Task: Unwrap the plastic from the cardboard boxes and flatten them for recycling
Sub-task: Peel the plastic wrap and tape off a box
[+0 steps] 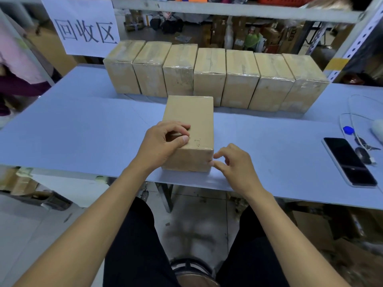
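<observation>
A plastic-wrapped cardboard box (191, 119) lies lengthwise near the front edge of the grey-blue table (83, 129). My left hand (163, 142) rests on the box's top near its left front corner, fingers curled and thumb pressed down, gripping the box there. My right hand (234, 164) is at the box's right front corner, its thumb and forefinger tips touching the wrap at the edge; whether they pinch the plastic is unclear. Behind stands a row of several wrapped boxes (240, 77).
A phone (349, 161) lies at the table's right, with keys (362, 150), a blue tag (348, 129) and a white cable (352, 112) beside it. A paper sign (83, 25) hangs on the shelf frame. A person in pink (14, 59) stands at far left.
</observation>
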